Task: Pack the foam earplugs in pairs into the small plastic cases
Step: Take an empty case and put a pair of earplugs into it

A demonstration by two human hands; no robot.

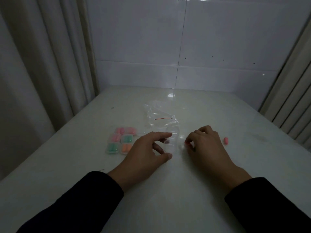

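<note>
Several small clear cases hold earplug pairs at the left: pink ones [124, 130], a pink case [115, 138], a green case [127, 138], another green case [112, 148] and an orange case [126, 147]. My left hand [146, 153] holds a clear open case [170, 142] between finger and thumb. My right hand [204, 145] pinches a pink earplug [187, 143] at its fingertips, just right of that case. One loose pink earplug [225, 140] lies on the table to the right of my right hand.
The white table [168, 190] meets a tiled wall [168, 47] at the back. A crumpled clear plastic bag with a red seal line [159, 117] lies behind my hands. Curtains hang at the left [42, 73] and right [289, 101].
</note>
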